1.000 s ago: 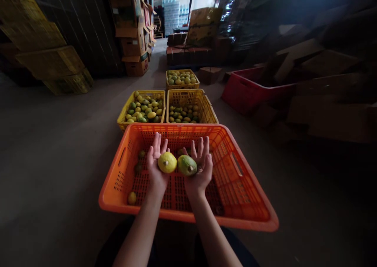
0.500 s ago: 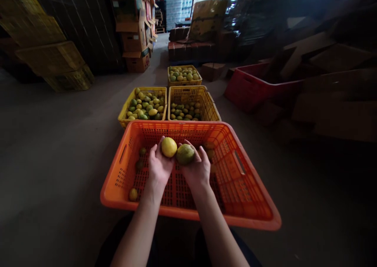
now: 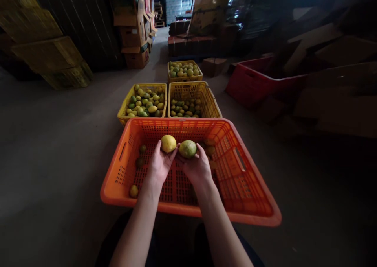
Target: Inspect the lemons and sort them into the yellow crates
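My left hand (image 3: 159,166) cradles a round yellow, lemon-like fruit (image 3: 168,143) with its fingers curled about it. Beside it, my right hand (image 3: 196,170) holds an oval green-and-yellow, lemon-like fruit (image 3: 187,149), palm up. Both hands are above an orange plastic crate (image 3: 191,211), close together. Inside this crate, a few fruits lie along the left, among them a small yellowish fruit (image 3: 133,191). More fruits (image 3: 210,150) rest at the right back, partly hidden by my right hand.
Beyond the orange crate stand a left yellow crate (image 3: 123,113), a right yellow crate (image 3: 213,102) and a farther yellow crate (image 3: 185,79), all holding similar fruit. A red crate (image 3: 250,84) with cardboard is at right. Stacked crates (image 3: 50,54) and cardboard boxes (image 3: 134,43) stand at left.
My right hand has turned its fruit, which now shows a paler mottled side and sits slightly higher and farther right. The yellow fruit has turned a little in my left hand. The view has tilted slightly downward.
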`<move>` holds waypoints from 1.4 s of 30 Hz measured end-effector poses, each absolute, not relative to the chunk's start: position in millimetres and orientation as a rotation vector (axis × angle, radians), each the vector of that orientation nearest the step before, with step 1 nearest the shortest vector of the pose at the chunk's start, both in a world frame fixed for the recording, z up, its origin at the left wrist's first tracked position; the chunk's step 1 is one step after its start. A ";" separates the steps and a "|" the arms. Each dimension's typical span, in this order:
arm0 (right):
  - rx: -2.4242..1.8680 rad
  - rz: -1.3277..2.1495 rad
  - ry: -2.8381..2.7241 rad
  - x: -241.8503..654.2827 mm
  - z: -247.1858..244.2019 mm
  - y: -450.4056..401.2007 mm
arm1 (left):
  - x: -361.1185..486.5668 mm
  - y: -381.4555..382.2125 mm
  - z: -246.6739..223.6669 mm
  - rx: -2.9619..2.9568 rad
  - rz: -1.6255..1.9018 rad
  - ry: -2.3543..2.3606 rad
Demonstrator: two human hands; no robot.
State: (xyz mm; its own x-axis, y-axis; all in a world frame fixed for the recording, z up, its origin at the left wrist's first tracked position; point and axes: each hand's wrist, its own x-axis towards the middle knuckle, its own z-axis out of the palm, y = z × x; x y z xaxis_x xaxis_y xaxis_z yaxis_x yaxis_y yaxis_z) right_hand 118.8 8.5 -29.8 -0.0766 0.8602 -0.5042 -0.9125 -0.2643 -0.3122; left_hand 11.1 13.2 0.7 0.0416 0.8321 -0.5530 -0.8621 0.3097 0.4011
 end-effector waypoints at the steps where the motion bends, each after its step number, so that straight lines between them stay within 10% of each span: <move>1: -0.713 1.715 0.083 119.2 -29.7 8.3 | 10.7 13.1 1.3 -0.040 1.291 0.818; 42: -0.537 1.683 -0.068 123.2 -10.4 -0.7 | 9.6 3.7 7.6 -0.067 1.403 0.643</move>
State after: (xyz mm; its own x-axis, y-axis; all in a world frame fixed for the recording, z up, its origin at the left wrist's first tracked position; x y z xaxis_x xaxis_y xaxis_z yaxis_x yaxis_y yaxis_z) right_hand 123.2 -0.7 -10.4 -0.0856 0.9475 -0.3081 -0.9197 -0.1941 -0.3413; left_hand 9.6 3.7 7.6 0.0283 0.8901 -0.4549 -0.9255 0.1952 0.3245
